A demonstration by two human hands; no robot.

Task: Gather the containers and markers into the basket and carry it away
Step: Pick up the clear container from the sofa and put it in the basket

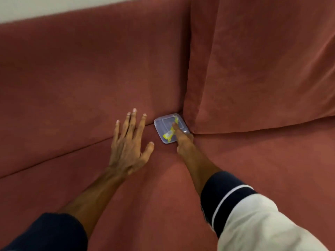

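Note:
A small clear square plastic container (167,126) with a yellow wrapper inside lies on the red sofa seat, wedged where the seat meets the backrest and a cushion. My right hand (182,140) is on its near right edge, thumb lying across the lid and fingers tucked under or behind it. My left hand (129,142) rests flat on the seat just left of the container, fingers spread, holding nothing. No basket or markers are in view.
The red sofa backrest (90,69) fills the left and centre. A large matching cushion (262,69) leans at the right, its lower corner touching the container. A pale wall (54,6) shows at the top left.

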